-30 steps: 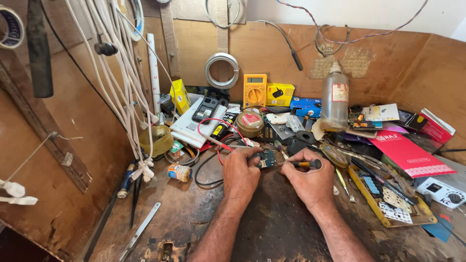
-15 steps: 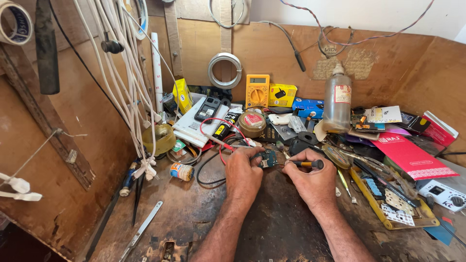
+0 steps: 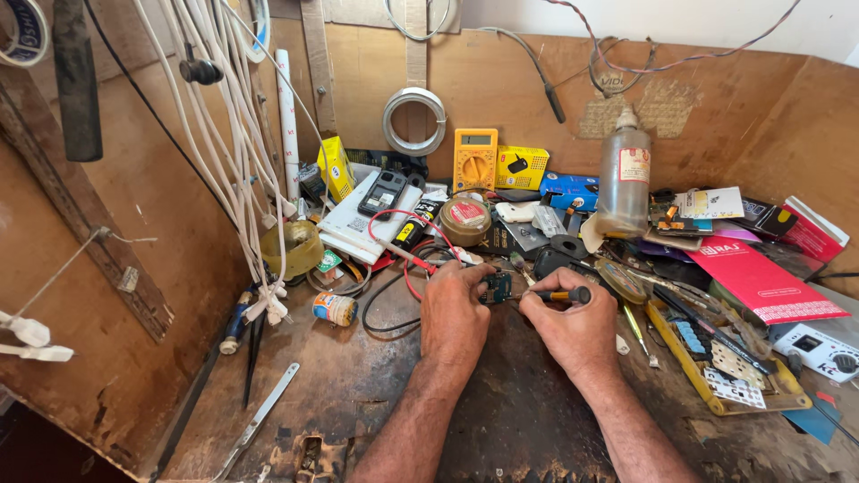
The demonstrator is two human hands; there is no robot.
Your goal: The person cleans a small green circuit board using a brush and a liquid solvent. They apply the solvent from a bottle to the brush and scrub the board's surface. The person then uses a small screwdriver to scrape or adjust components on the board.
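Observation:
My left hand (image 3: pixel 455 315) grips a small green circuit board (image 3: pixel 497 287) between thumb and fingers, just above the worn wooden bench (image 3: pixel 358 385). My right hand (image 3: pixel 573 333) holds a small screwdriver (image 3: pixel 557 294) with a black and orange handle, lying sideways, its tip pointing left at the board. The two hands are close together at the bench's middle. Red and black probe leads (image 3: pixel 404 255) run past my left hand's knuckles toward the back.
A yellow multimeter (image 3: pixel 475 159), a plastic bottle (image 3: pixel 624 183), a round tin (image 3: pixel 465 220), a red booklet (image 3: pixel 761 279) and a yellow tray of parts (image 3: pixel 716 358) crowd the back and right. White cables (image 3: pixel 242 161) hang at left; a metal strip (image 3: pixel 259 416) lies front left.
Both hands keep their hold on the board and screwdriver with only slight shifts. The view has drifted a little.

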